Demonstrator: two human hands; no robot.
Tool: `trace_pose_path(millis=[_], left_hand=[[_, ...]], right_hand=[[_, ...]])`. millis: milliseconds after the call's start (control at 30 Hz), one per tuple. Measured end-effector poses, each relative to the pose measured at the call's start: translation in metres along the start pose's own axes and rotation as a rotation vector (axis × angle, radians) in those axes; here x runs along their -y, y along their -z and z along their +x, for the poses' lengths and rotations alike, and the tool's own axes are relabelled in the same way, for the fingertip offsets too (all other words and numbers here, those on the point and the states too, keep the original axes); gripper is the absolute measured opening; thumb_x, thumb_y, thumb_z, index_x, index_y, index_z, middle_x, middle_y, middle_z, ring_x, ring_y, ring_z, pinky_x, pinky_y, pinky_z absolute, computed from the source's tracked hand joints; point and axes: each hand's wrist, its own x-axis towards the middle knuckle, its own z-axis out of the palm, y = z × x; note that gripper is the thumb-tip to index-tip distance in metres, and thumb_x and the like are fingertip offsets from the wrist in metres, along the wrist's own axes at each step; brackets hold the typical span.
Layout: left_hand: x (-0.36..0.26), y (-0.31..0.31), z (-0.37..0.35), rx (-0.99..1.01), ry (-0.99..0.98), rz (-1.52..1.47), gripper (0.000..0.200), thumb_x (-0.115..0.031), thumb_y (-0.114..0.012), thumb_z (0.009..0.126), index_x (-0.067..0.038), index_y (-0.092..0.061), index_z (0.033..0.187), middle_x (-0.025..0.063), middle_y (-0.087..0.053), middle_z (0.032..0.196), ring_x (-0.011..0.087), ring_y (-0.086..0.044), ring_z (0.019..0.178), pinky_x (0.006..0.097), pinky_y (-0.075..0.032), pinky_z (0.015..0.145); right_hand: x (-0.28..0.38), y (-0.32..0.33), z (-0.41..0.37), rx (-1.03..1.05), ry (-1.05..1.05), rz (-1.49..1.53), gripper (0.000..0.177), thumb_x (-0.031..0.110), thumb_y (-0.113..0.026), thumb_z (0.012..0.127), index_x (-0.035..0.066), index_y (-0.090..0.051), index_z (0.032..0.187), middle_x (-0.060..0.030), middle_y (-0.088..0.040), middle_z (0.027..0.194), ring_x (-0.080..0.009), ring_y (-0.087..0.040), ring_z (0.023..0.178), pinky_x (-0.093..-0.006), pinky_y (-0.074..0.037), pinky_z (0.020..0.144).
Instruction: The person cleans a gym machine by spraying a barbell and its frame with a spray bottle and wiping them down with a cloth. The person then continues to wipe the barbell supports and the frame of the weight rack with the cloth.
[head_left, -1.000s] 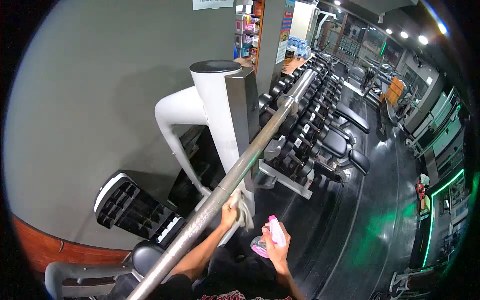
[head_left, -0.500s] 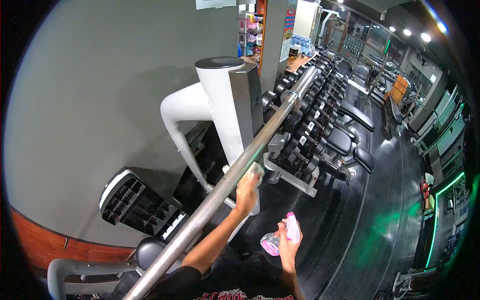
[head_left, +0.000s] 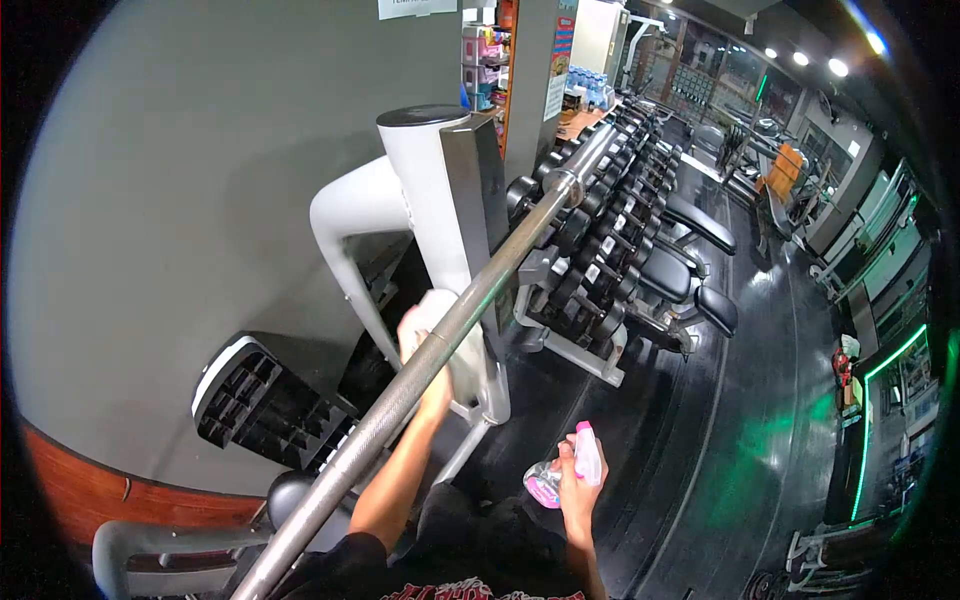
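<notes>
A long metal barbell runs diagonally across the head view, with a knurled grip and a collar toward its far end. My left hand reaches beneath the bar and is closed on a pale cloth, blurred by motion on the bar's far left side. Part of that hand is hidden behind the bar. Lower right, my right hand is wrapped around a clear spray bottle with a pink nozzle tip and a pink label. The bottle is apart from the bar.
A white rack upright stands just behind the bar. Beyond it is a dumbbell rack with rows of black dumbbells, and black benches beside it. A black slotted plate holder leans near the grey wall.
My left hand with the cloth has moved from the right side of the bar to underneath and its left side. My right hand still holds the spray bottle. The view has shifted slightly.
</notes>
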Motion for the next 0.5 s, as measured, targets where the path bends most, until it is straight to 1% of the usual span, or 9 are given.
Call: trace_pose_path(millis=[67,133,167,200,233,267,300,433,500], left_hand=[[0.023,0.0,0.03,-0.085,0.075,-0.266,0.033,-0.014,-0.044,0.098,-0.001,-0.047,0.128,0.0115,-0.054,0.122,0.0212,-0.051,0.114,0.0335,-0.036,0.103],[-0.016,-0.016,0.023,-0.032,-0.31,0.004,0.034,-0.01,-0.045,0.097,0.001,-0.046,0.129,0.012,-0.055,0.121,0.0215,-0.052,0.114,0.0345,-0.036,0.103],[-0.014,-0.025,0.014,0.092,-0.352,0.039,0.036,-0.007,-0.048,0.094,0.003,-0.047,0.128,0.0138,-0.055,0.124,0.0238,-0.052,0.115,0.035,-0.035,0.104],[0.072,-0.008,0.007,0.24,-0.13,0.298,0.032,-0.009,-0.052,0.092,0.0,-0.054,0.123,0.0174,-0.057,0.12,0.0296,-0.055,0.111,0.0378,-0.039,0.1],[0.017,-0.021,-0.002,0.347,-0.708,0.46,0.027,-0.003,-0.059,0.084,-0.002,-0.062,0.11,0.0203,-0.06,0.111,0.0379,-0.057,0.104,0.0429,-0.043,0.094],[0.05,-0.008,-0.013,0.462,-0.692,0.597,0.028,0.005,-0.064,0.07,-0.003,-0.064,0.097,0.0199,-0.061,0.102,0.0408,-0.057,0.098,0.0472,-0.045,0.089],[0.06,-0.004,-0.02,0.536,-0.68,0.514,0.029,0.009,-0.06,0.055,0.003,-0.058,0.084,0.0214,-0.058,0.094,0.0484,-0.054,0.096,0.0534,-0.044,0.09],[0.113,0.038,-0.055,0.646,-0.602,0.61,0.037,0.006,-0.063,0.062,-0.002,-0.064,0.098,0.0161,-0.062,0.103,0.0379,-0.057,0.106,0.0442,-0.043,0.098],[0.12,0.057,-0.06,0.954,-0.388,0.564,0.034,0.008,-0.055,0.072,0.0,-0.064,0.104,0.0211,-0.063,0.103,0.0391,-0.059,0.1,0.0422,-0.045,0.095]], right_hand=[[-0.001,0.0,-0.002,-0.003,0.018,-0.007,0.015,0.008,-0.064,0.088,-0.003,-0.059,0.098,-0.0068,-0.061,0.08,-0.0096,-0.058,0.056,-0.0242,-0.046,0.052],[-0.002,0.001,-0.005,-0.009,0.028,-0.012,0.015,0.007,-0.064,0.088,-0.003,-0.059,0.098,-0.0069,-0.061,0.081,-0.0097,-0.058,0.056,-0.0244,-0.046,0.052],[-0.002,0.001,-0.007,-0.007,0.02,-0.013,0.015,0.007,-0.064,0.088,-0.002,-0.059,0.098,-0.0069,-0.061,0.081,-0.0099,-0.058,0.055,-0.0247,-0.046,0.052],[-0.003,0.001,-0.007,0.001,0.014,-0.013,0.015,0.007,-0.064,0.088,-0.002,-0.059,0.098,-0.007,-0.061,0.081,-0.01,-0.058,0.055,-0.0249,-0.046,0.051],[-0.005,0.002,-0.008,0.009,0.012,-0.011,0.015,0.007,-0.064,0.088,-0.002,-0.059,0.098,-0.007,-0.061,0.081,-0.01,-0.058,0.055,-0.0249,-0.046,0.051],[-0.008,0.002,-0.01,0.019,0.007,-0.013,0.015,0.007,-0.064,0.088,-0.002,-0.059,0.098,-0.0069,-0.062,0.081,-0.0101,-0.058,0.054,-0.0251,-0.046,0.051],[-0.009,0.0,-0.008,0.024,0.007,-0.011,0.015,0.007,-0.064,0.088,-0.003,-0.059,0.098,-0.0069,-0.062,0.081,-0.0102,-0.058,0.054,-0.0253,-0.046,0.051],[-0.007,-0.002,-0.01,0.019,0.002,-0.012,0.015,0.008,-0.065,0.087,-0.002,-0.06,0.098,-0.0065,-0.062,0.08,-0.0101,-0.057,0.052,-0.0255,-0.045,0.05],[-0.008,-0.005,-0.005,0.056,0.019,-0.024,0.016,0.009,-0.065,0.088,-0.002,-0.06,0.098,-0.0061,-0.062,0.078,-0.0099,-0.057,0.051,-0.0254,-0.045,0.049]])
